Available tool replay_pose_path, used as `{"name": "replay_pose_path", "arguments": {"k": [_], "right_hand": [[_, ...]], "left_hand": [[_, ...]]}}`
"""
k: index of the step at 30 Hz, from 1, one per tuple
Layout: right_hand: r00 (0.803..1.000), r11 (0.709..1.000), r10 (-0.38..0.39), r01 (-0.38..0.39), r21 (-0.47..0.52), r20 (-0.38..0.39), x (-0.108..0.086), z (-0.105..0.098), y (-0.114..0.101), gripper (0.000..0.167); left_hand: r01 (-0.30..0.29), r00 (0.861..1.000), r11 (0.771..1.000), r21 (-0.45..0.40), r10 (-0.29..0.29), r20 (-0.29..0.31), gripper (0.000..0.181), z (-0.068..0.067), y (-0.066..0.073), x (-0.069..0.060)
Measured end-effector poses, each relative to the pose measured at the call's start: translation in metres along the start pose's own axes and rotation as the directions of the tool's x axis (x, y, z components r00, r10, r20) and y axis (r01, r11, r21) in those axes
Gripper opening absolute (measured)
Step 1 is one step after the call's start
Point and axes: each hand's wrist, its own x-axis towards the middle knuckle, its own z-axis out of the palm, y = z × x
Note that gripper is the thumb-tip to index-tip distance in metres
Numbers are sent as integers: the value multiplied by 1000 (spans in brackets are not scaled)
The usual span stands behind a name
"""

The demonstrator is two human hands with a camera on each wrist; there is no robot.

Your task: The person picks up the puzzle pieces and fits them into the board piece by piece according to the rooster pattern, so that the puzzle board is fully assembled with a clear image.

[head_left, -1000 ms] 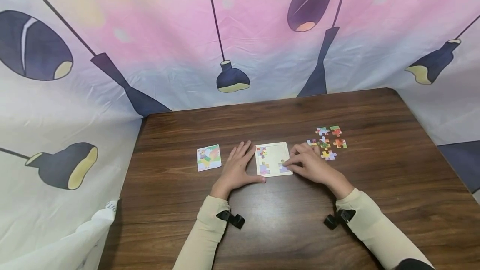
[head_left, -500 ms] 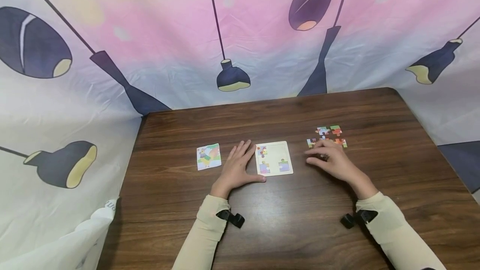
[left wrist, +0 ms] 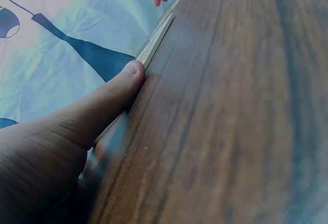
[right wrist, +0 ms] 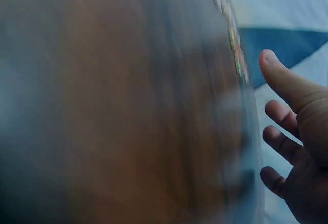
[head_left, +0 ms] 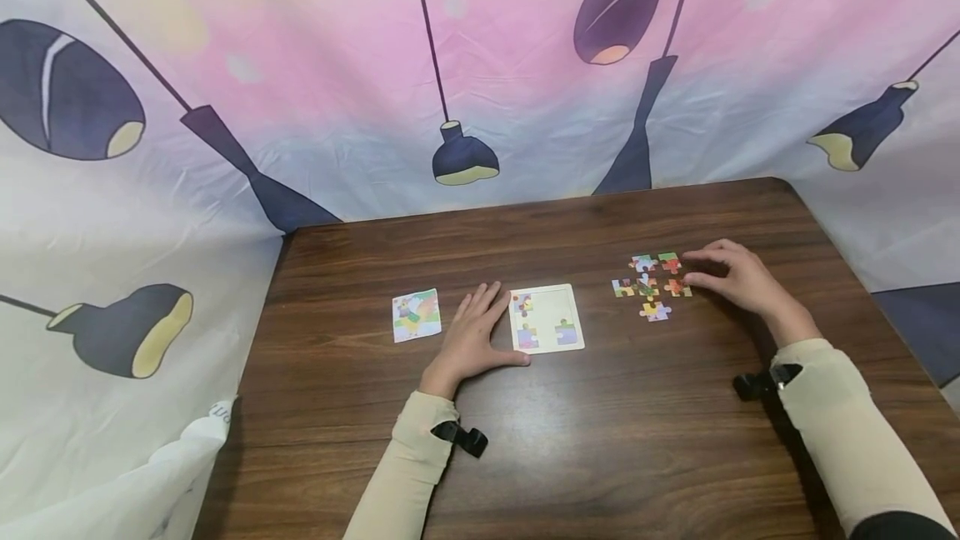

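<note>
- Now your right hand [head_left: 738, 275] is off the flat cream square tray [head_left: 551, 307] and just beside the loose multicoloured jigsaw pieces [head_left: 647, 286] on the brown wood-grain table [head_left: 577, 440], thumb and fingers parted, holding nothing visible.
- The purple jigsaw piece [head_left: 566, 333] lies released in the tray's near right corner; with two others [head_left: 528, 337] along the left side, much tray remains unfilled.
- Your left hand [head_left: 472, 336] stays spread against the tray's left side.

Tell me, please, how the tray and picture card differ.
The puzzle tray is larger than the picture card. The tray, mostly bare, holds three pieces; the card shows a full picture. The tray is right of the left hand, the card left. Both lie on the table.
</note>
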Motion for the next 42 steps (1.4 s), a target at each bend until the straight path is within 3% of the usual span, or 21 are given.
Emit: {"name": "replay_pose_path", "arguments": {"k": [5, 11, 20, 25, 32, 42], "right_hand": [[995, 999, 37, -38, 14, 93, 17, -9, 12, 48], [982, 997, 60, -67, 32, 179, 32, -11, 12, 49], [972, 997, 69, -74, 12, 224, 37, -13, 12, 42], [977, 998, 55, -60, 19, 206, 36, -11, 12, 38], [993, 1000, 19, -21, 16, 114, 30, -3, 6, 34], [998, 994, -66, 66, 90, -5, 39, 31, -35, 31]], "left_hand": [[-2, 1000, 1000, -8, 2, 3, 118, 2, -1, -2], [-4, 1000, 1000, -19, 4, -2, 118, 2, 1, -3], [-6, 1000, 1000, 3, 6, -1, 118, 0, 1, -1], [-11, 1000, 1000, 3, 11, 0, 118, 0, 1, 0], [-11, 1000, 1000, 0, 11, 5, 118, 0, 1, 0], [1, 1000, 1000, -13, -1, 9, 118, -2, 1, -1]]}}
